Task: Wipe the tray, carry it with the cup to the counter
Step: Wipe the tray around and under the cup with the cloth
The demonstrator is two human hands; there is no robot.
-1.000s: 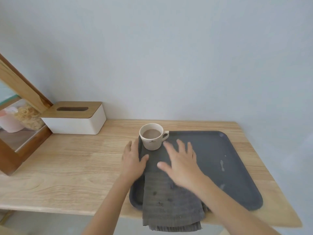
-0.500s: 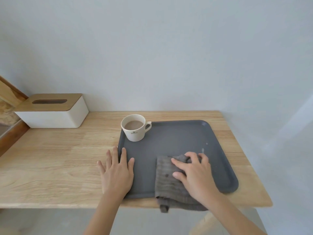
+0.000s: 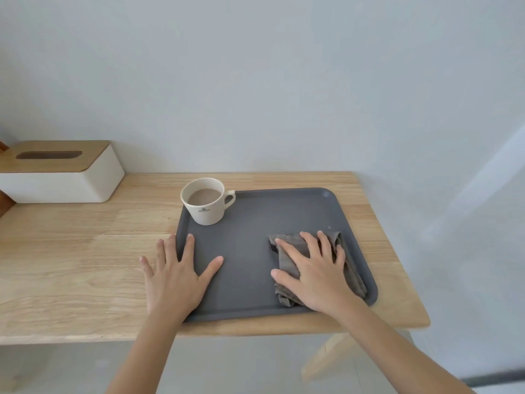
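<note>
A dark grey tray (image 3: 255, 223) lies on the wooden table. In its far left corner stands a cream cup (image 3: 205, 202) holding a brown drink, handle to the right. A bunched grey cloth (image 3: 287, 255) rests on the right part of the tray. My right hand (image 3: 315, 271) presses flat on the cloth with fingers spread. My left hand (image 3: 177, 275) lies flat across the tray's left rim, thumb on the tray and outer fingers on the table, holding nothing.
A white tissue box with a wooden lid (image 3: 56, 172) stands at the back left of the table (image 3: 71, 251). A pale wall runs right behind the table. The table's right edge and front edge lie close to the tray.
My right hand has pushed the cloth from the tray's front middle to the right side, bunching it. The white smears on the right part are gone. My left hand stays at the tray's left rim.
</note>
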